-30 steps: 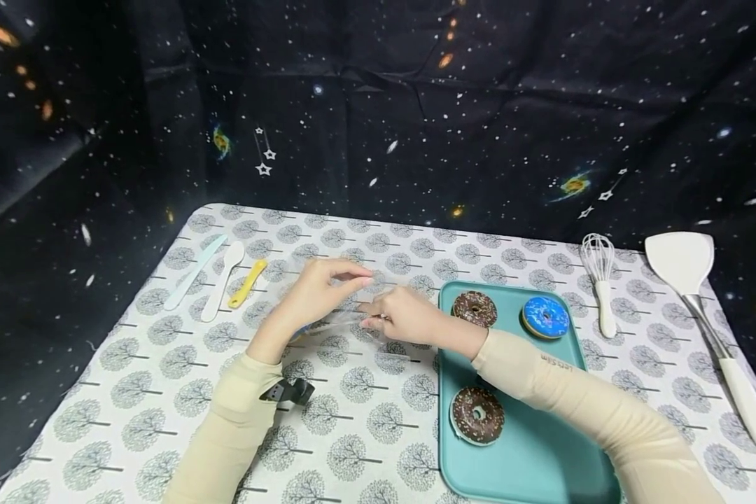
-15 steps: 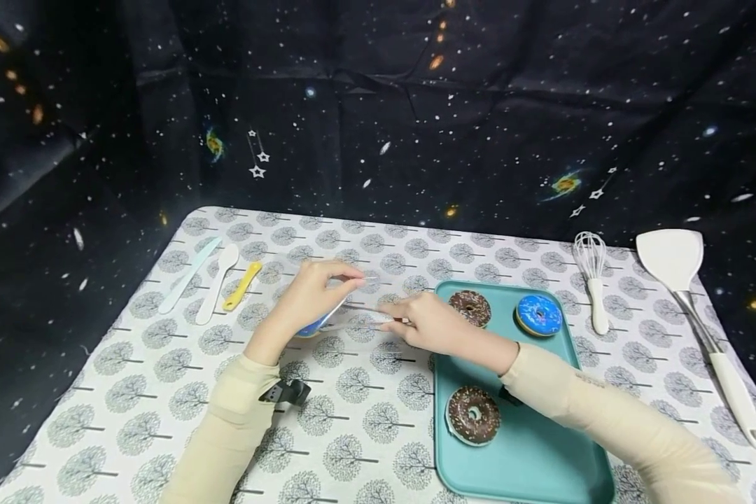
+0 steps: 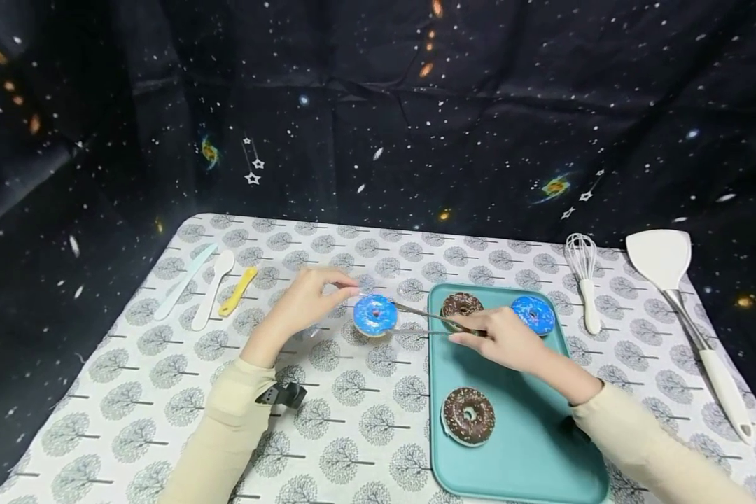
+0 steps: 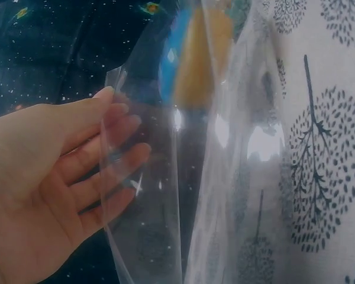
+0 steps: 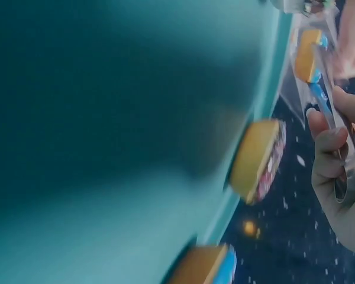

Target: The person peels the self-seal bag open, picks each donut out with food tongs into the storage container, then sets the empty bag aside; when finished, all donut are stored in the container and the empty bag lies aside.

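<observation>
My left hand point(image 3: 309, 299) pinches the edge of a clear plastic bag point(image 4: 157, 195) between thumb and fingers. To its right, a blue-iced donut point(image 3: 374, 313) sits between the tips of metal tongs point(image 3: 423, 310). My right hand point(image 3: 504, 339) grips these tongs above the teal tray point(image 3: 510, 462). Whether the donut is fully outside the bag I cannot tell; the left wrist view shows it beyond the clear film. On the tray lie two chocolate donuts with sprinkles, one near point(image 3: 468, 416) and one far point(image 3: 462, 308), plus another blue donut point(image 3: 533, 316).
At the left lie a pale blue knife point(image 3: 185, 282), a white spoon point(image 3: 213, 290) and a yellow-handled utensil point(image 3: 238, 292). A whisk point(image 3: 584, 283) and a white spatula point(image 3: 687, 322) lie right of the tray. A dark starry cloth point(image 3: 378, 119) hangs behind the table.
My right hand has moved right, over the tray, with the tongs. The blue donut has come from behind my left hand into plain view between the hands. My left hand stays nearly in place.
</observation>
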`<state>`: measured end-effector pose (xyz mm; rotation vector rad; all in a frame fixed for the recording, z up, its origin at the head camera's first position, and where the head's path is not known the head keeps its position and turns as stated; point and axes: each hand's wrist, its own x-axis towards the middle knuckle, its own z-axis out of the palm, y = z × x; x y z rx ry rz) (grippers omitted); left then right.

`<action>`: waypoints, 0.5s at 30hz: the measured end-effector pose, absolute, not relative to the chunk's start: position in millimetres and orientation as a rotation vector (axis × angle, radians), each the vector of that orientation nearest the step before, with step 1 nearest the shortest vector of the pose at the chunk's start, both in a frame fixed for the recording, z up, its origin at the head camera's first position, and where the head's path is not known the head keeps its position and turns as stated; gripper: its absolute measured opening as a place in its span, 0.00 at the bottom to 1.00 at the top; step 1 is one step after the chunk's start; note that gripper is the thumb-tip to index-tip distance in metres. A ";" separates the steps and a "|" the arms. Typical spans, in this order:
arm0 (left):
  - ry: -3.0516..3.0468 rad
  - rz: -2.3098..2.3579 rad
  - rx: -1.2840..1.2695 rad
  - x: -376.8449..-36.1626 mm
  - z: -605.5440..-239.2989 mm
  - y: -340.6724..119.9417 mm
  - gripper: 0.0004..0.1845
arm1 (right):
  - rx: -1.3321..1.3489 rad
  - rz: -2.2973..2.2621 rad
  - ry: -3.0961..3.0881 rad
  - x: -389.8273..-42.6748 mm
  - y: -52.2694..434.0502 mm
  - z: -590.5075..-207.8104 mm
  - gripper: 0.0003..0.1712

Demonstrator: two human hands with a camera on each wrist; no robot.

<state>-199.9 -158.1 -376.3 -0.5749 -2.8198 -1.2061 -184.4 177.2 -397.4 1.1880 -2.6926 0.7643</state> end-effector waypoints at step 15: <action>-2.888 -1.156 -0.620 -201.9 -385.0 -153.1 0.13 | 0.933 0.686 -2.644 -122.0 265.2 -385.0 0.21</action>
